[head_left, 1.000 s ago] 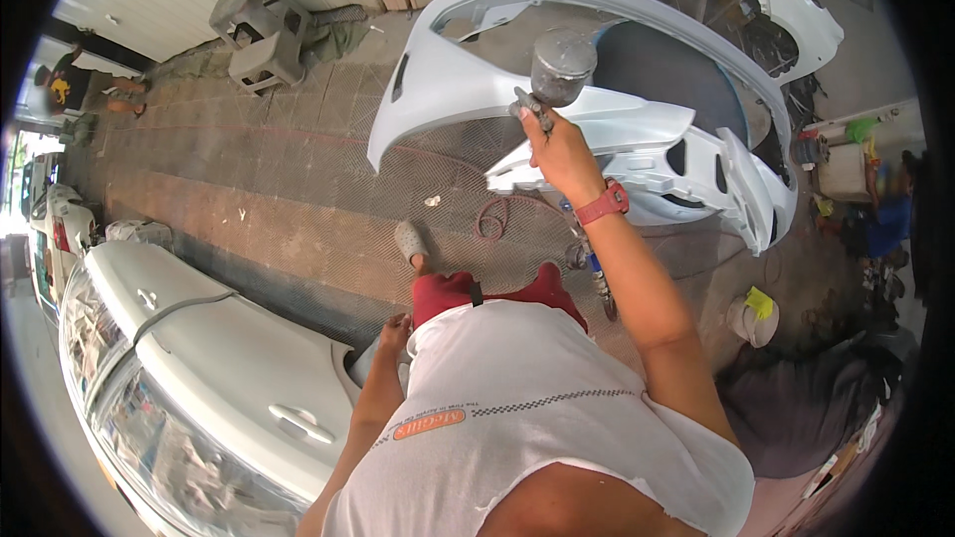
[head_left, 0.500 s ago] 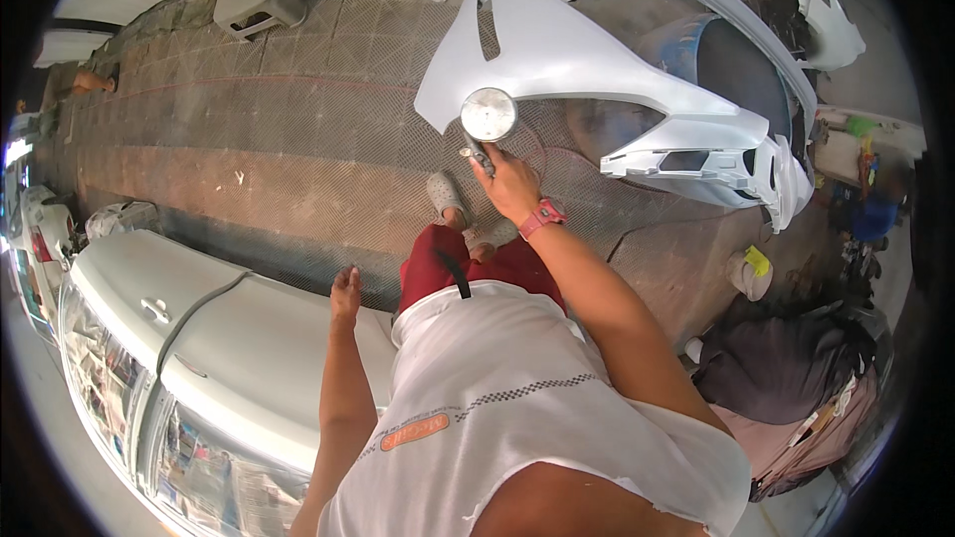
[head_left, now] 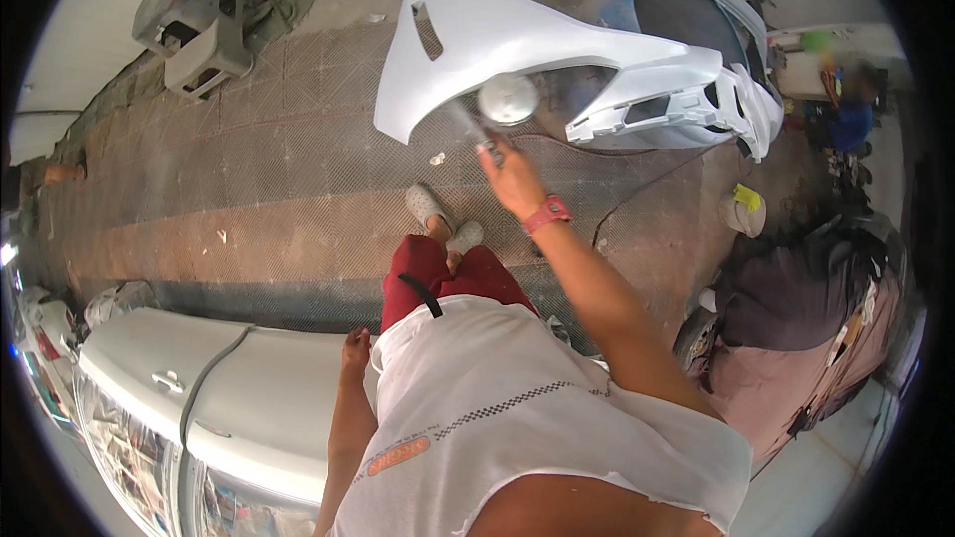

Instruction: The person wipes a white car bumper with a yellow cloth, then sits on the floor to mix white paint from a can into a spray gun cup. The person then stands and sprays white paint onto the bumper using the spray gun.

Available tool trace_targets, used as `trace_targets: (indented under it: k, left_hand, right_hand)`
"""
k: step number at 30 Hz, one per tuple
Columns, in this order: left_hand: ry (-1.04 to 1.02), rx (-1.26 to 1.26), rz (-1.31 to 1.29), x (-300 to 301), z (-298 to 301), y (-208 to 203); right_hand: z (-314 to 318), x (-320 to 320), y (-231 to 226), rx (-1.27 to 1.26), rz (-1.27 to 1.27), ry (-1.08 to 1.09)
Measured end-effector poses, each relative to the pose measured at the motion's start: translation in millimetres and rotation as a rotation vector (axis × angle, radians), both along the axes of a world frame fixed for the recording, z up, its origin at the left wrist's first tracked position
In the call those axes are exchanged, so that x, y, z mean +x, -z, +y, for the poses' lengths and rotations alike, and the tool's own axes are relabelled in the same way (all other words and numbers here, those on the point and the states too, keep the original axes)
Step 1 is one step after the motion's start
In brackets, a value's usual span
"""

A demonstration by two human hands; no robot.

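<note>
My right hand (head_left: 513,179) is closed round the handle of a spray gun (head_left: 487,144), slightly blurred, with a round silver cup (head_left: 508,99) on top. Just beyond the gun stands a large white car bumper (head_left: 477,35), its left tip curving down towards me. Gun and cup overlap its lower edge in the picture; I cannot tell the exact gap. Low at my side, my left hand (head_left: 355,348) hangs with fingers loosely curled and nothing visible in it, near a white car (head_left: 288,368).
A blue drum (head_left: 619,2) shows behind the bumper. A dark hose (head_left: 603,224) runs over the mesh-covered floor (head_left: 179,209). Grey plastic stools (head_left: 209,62) stand at the far left. To the right are a white bucket (head_left: 741,216) and a cloth-covered heap (head_left: 796,293); a person (head_left: 854,109) is farther back.
The view has shifted, so the bumper sits higher and further left. My right hand has moved the spray gun rightward along the bumper's lower edge. My left hand still hangs down.
</note>
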State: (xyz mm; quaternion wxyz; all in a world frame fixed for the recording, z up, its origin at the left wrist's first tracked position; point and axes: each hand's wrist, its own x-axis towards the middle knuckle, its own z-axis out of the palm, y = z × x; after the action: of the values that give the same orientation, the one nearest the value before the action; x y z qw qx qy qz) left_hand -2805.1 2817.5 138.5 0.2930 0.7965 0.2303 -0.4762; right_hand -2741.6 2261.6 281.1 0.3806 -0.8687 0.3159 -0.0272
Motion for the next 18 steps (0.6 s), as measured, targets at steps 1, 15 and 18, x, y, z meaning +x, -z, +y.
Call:
trace_targets:
  k: [1, 15, 18]
  left_hand:
    - [0.017, -0.016, -0.022, -1, 2, 2]
    - [0.139, -0.194, -0.05, 102, -10, 34]
    - [0.123, -0.159, -0.048, 143, -2, 38]
  right_hand:
    - [-14, -11, -15, -0.011, 0.0, 0.036]
    - [-122, -27, -176, -0.228, -0.127, 0.543]
    - [-94, 10, -174, -0.141, 0.004, 0.497]
